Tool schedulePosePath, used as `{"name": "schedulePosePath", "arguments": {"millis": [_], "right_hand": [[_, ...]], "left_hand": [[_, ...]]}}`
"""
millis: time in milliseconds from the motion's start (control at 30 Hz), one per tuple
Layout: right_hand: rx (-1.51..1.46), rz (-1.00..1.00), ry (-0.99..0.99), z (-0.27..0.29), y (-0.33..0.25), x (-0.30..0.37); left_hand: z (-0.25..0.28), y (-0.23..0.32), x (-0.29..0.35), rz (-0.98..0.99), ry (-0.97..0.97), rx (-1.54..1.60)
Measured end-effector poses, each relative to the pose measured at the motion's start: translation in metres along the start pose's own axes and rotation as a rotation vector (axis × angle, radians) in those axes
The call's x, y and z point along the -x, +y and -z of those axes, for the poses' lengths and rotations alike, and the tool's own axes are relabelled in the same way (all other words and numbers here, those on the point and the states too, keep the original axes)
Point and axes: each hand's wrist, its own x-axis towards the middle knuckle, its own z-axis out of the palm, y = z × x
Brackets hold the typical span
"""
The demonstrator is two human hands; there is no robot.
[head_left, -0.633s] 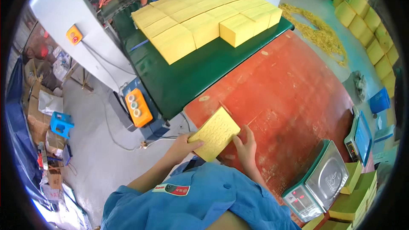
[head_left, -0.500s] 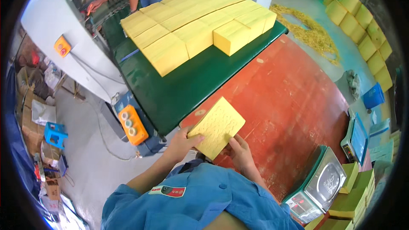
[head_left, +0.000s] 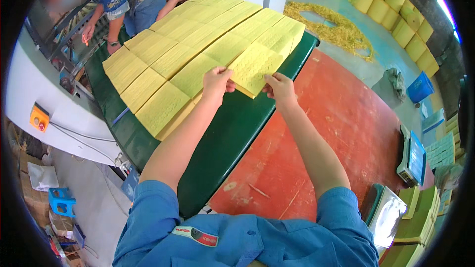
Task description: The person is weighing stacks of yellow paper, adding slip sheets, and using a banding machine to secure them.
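Note:
A thin stack of yellow paper (head_left: 253, 71), its top marked with small wavy dents, is pinched between my two hands. My left hand (head_left: 216, 85) is closed on its left corner and my right hand (head_left: 280, 89) on its right one. Both arms reach forward over a green table (head_left: 222, 128). The stack is at the near edge of several yellow paper blocks (head_left: 188, 64) set side by side in rows. Whether it rests on the block beneath or hovers just above, I cannot tell.
A red tabletop (head_left: 316, 133) adjoins on the right, with a scale (head_left: 413, 158) at its far side. A co-worker's hand (head_left: 88, 32) holds something orange at the far left. A white machine panel (head_left: 64, 133) stands left; yellow blocks (head_left: 391, 5) are piled far right.
Both hands have carried the yellow paper stack forward, from in front of my body to the blocks on the green table. The view has shifted, and more of the co-worker shows.

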Motion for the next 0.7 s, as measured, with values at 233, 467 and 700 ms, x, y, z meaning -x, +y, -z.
{"name": "schedulePosePath", "arguments": {"millis": [233,467,700], "right_hand": [[0.265,0.053,0.181,-0.003,0.008,-0.075],[0.320,0.111,0.275,-0.018,0.018,-0.079],[0.304,0.201,0.476,0.008,0.060,-0.053]], "left_hand": [[-0.015,-0.015,-0.054,-0.566,0.274,-0.953],[-0.027,-0.012,-0.014,-0.992,0.117,-1.305],[-0.046,-0.051,-0.051,-1.004,-0.371,-1.591]]}}
